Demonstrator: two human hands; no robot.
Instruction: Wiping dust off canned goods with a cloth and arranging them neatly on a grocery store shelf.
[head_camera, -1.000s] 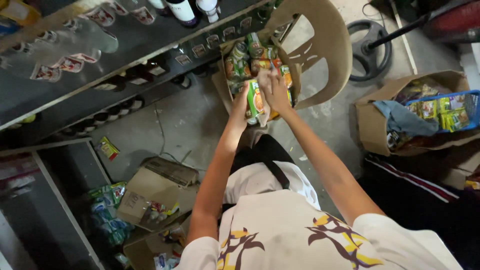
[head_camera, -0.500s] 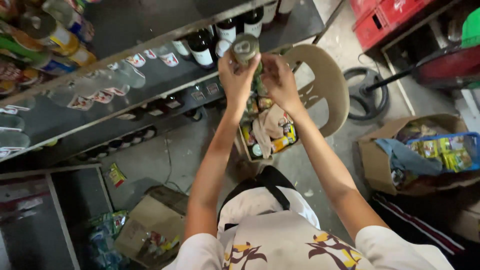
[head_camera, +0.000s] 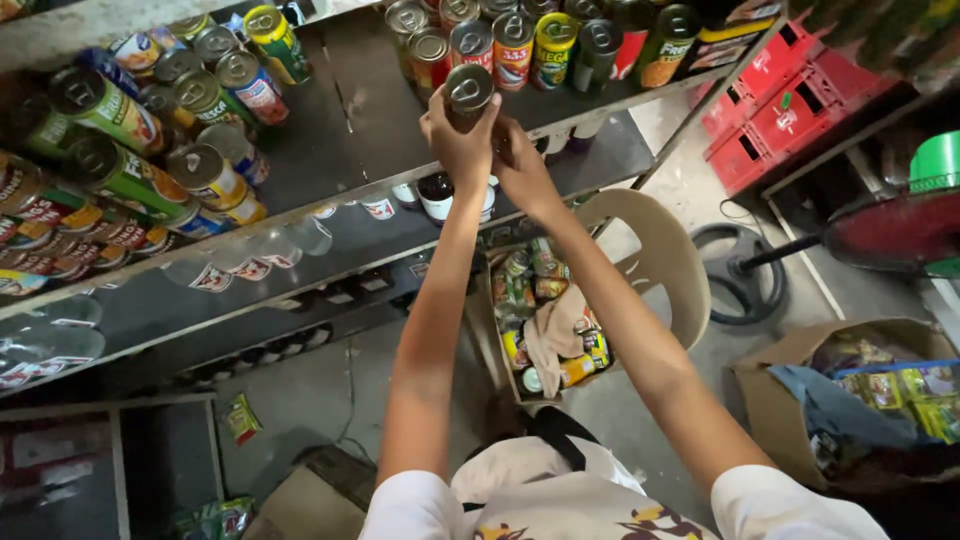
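Both my hands are raised to a grey shelf (head_camera: 330, 130) and hold one tin can (head_camera: 468, 90) with a pull-tab lid. My left hand (head_camera: 455, 135) wraps its left side, and my right hand (head_camera: 520, 165) grips it from the right and below. The can is at the shelf's front edge, just before a row of upright cans (head_camera: 530, 40). Below my arms an open cardboard box (head_camera: 545, 325) with several more cans and a cloth rests on a beige plastic chair (head_camera: 665, 265).
Several cans (head_camera: 150, 130) lie stacked at the shelf's left. Bottles (head_camera: 436, 195) stand on a lower shelf. Red crates (head_camera: 790, 110) and a fan base (head_camera: 740, 270) are to the right. A box of packets (head_camera: 870, 400) sits on the floor at right.
My hands lifted a can out of the box on the chair and carried it upward to the upper shelf. My view tilted up toward the shelf.
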